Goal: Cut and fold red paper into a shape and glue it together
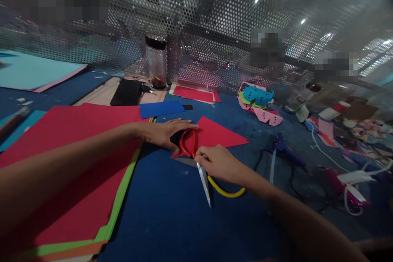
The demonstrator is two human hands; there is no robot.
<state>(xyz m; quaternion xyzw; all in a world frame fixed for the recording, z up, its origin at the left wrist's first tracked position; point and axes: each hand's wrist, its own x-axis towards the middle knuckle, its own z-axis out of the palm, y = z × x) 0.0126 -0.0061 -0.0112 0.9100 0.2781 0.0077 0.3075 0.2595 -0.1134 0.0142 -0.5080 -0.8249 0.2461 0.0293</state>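
A pair of scissors [204,183] with one red and one yellow handle loop is spread wide, its blades toward me and to the left. My right hand [217,163] is closed around it near the pivot, fingers curled. Beneath both hands lies a red paper piece [219,133], pointed at its right end. My left hand [166,133] is flat beside the red loop, fingers stretched out, with the fingertips over the left part of that piece. Left of it sits a large stack of coloured sheets [89,163], red on top with green and orange edges below.
Behind the hands are a blue card [161,109], a black phone [125,92] and a clear jar [156,61] against a perforated metal screen [202,12]. Paper masks [258,95] lie at the back right. A blue glue gun [285,149], cables and paper scraps [368,129] occupy the right.
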